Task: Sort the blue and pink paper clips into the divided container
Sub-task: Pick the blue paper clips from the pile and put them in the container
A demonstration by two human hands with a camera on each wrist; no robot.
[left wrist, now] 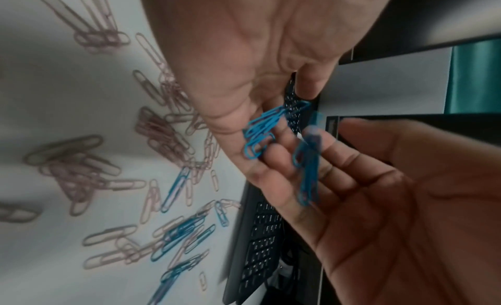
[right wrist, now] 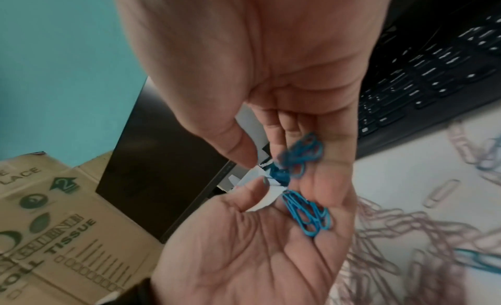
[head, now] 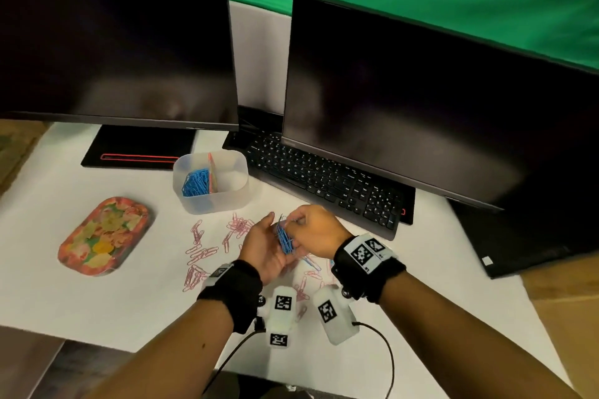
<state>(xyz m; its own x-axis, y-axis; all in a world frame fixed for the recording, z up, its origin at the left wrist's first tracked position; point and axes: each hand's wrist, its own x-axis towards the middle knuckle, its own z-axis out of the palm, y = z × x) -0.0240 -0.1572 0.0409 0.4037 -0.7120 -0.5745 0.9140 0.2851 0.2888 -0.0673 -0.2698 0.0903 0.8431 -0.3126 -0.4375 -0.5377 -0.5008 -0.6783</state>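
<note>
The clear divided container (head: 210,202) stands behind my hands, with a heap of blue clips (head: 194,183) in its left compartment beside a pink divider. Pink clips (head: 201,253) lie scattered on the white table, and a few loose blue clips (left wrist: 184,234) lie among them. My left hand (head: 262,246) is held palm up and relaxed, with a small bunch of blue clips (right wrist: 306,213) lying on its fingers. My right hand (head: 311,230) hovers just over it and pinches more blue clips (right wrist: 300,157), which are blurred.
A flowered tray (head: 103,236) lies at the left. A black keyboard (head: 324,181) and two dark monitors (head: 421,107) close off the back and right. A cardboard box (right wrist: 40,224) sits off to one side.
</note>
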